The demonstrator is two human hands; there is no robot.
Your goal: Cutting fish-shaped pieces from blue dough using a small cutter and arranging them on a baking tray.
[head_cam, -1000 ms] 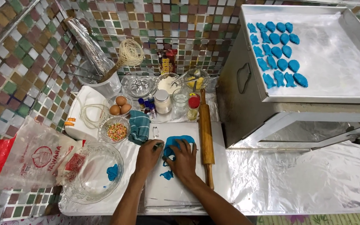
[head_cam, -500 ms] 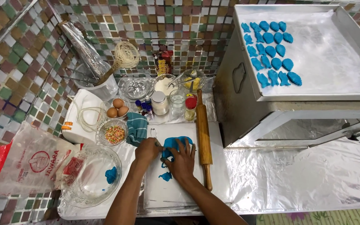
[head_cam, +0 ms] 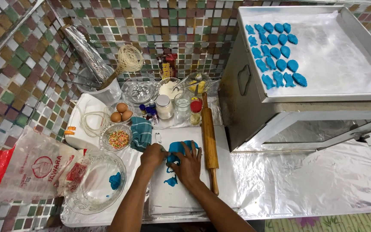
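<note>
A flat sheet of blue dough (head_cam: 177, 147) lies on a white board (head_cam: 172, 197). My left hand (head_cam: 153, 155) rests at the dough's left edge, fingers curled, apparently pinching something small and metallic there. My right hand (head_cam: 187, 163) presses flat on the dough with fingers spread. A small blue scrap (head_cam: 171, 181) sits just below my hands. A wooden rolling pin (head_cam: 209, 139) lies upright along the board's right side.
A metal tray (head_cam: 344, 64) with several blue shaped pieces (head_cam: 275, 51) sits atop a metal oven (head_cam: 280, 124) at right. A glass bowl (head_cam: 93, 182) holds a blue lump (head_cam: 115, 180). Eggs (head_cam: 121, 114), sprinkles bowl (head_cam: 117, 138), jars and a plastic bag (head_cam: 31, 167) crowd the left. Foil (head_cam: 314, 180) covers the counter.
The camera view has shifted slightly. Both hands stay on the blue dough in nearly the same place.
</note>
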